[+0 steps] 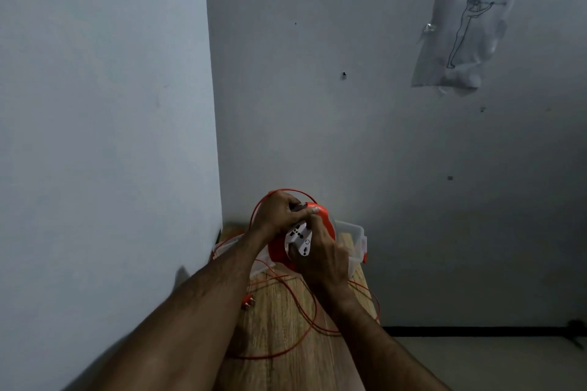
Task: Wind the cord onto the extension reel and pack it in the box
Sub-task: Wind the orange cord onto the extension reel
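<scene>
Hands are clamping the orange extension reel (300, 240) up above the clear plastic box (354, 241): the left hand (281, 211) is curling over its top edge, the right hand (322, 255) gripping its lower side. Loose orange cord (305, 311) is trailing in loops across the wooden tabletop (286, 327), its plug (247, 301) lying near the left edge.

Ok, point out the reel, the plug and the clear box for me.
reel (327, 219): head view, orange rim at upper right.
plug (248, 301): head view, orange body on the table's left edge.
clear box (355, 232): head view, right wall.
</scene>
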`<control>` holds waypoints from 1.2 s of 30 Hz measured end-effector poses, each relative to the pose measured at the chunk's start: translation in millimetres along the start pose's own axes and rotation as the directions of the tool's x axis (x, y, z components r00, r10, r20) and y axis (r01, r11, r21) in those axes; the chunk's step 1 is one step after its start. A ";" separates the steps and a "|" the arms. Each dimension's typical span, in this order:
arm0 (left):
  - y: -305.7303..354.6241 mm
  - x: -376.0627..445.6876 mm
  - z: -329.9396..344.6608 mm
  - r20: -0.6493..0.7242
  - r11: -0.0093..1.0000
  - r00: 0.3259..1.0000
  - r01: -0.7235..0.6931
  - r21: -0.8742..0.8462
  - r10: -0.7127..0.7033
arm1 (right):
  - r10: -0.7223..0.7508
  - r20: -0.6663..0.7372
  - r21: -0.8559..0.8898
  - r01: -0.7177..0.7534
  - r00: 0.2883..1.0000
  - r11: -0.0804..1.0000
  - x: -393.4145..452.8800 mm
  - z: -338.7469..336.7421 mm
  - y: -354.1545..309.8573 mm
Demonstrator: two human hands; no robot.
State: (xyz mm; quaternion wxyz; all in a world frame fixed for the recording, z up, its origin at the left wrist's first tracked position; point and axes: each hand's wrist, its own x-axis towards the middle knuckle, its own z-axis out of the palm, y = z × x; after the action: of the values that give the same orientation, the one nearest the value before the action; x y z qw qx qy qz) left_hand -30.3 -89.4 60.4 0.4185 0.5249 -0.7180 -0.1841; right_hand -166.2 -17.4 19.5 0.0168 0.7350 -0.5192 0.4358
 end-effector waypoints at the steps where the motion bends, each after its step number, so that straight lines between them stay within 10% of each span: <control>1: -0.1 -1.4 0.3 -0.006 1.000 1.000 0.001 0.006 -0.001 | 0.014 -0.001 0.026 -0.014 1.000 1.000 -1.1 1.2 0.1; 7: 1.4 -11.7 6.4 -0.063 0.999 0.998 0.005 -0.039 -0.007 | 0.482 -0.092 0.387 -0.414 0.872 0.824 -6.2 6.2 -16.3; 10: 0.1 -16.1 11.9 -0.083 1.000 0.996 0.018 0.003 -0.018 | 0.845 0.096 0.615 -0.699 0.526 0.365 -0.6 9.2 -26.4; 13: -1.3 -19.2 14.8 -0.044 0.999 0.999 0.019 0.029 -0.017 | 0.883 0.457 0.783 -0.519 0.107 -0.343 11.8 6.8 -35.2; 16: -2.4 -20.4 13.0 -0.018 0.999 1.000 0.011 0.036 -0.010 | 0.662 0.698 0.708 -0.395 0.272 -0.585 17.4 -2.9 -34.8; 18: -3.5 -17.3 8.4 -0.031 1.000 0.999 0.018 0.023 -0.017 | 0.672 0.694 0.703 -0.445 0.259 -0.555 15.8 -5.3 -31.0; 20: -4.7 -13.0 3.4 -0.055 0.999 0.998 0.034 0.007 -0.033 | 0.814 0.525 0.717 -0.645 0.248 -0.265 8.3 -4.5 -28.2; 23: -4.4 -6.4 -1.8 -0.114 0.999 0.993 0.037 -0.023 -0.039 | 0.633 0.103 0.449 -0.604 0.767 0.658 -17.0 3.1 -22.6; 25: -1.3 -3.1 -3.2 -0.115 0.999 0.993 0.022 -0.045 -0.028 | 0.312 -0.033 0.118 -0.307 0.949 0.944 -30.3 4.9 -12.7; 30: -1.8 -3.1 1.4 -0.034 1.000 0.999 -0.005 0.002 0.005 | 0.143 0.066 -0.262 -0.121 0.988 0.957 -27.3 -4.4 -11.7; 36: 2.3 -5.3 3.5 -0.018 1.000 1.000 -0.008 -0.015 0.008 | 0.264 0.101 -0.234 -0.235 0.959 0.943 -15.8 -20.9 -17.6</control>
State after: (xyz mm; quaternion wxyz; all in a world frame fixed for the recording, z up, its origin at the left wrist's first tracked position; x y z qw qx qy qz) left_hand -33.9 -84.3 57.8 0.4295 0.5207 -0.7148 -0.1831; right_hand -166.7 12.5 29.5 0.0086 0.6837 -0.6532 0.3253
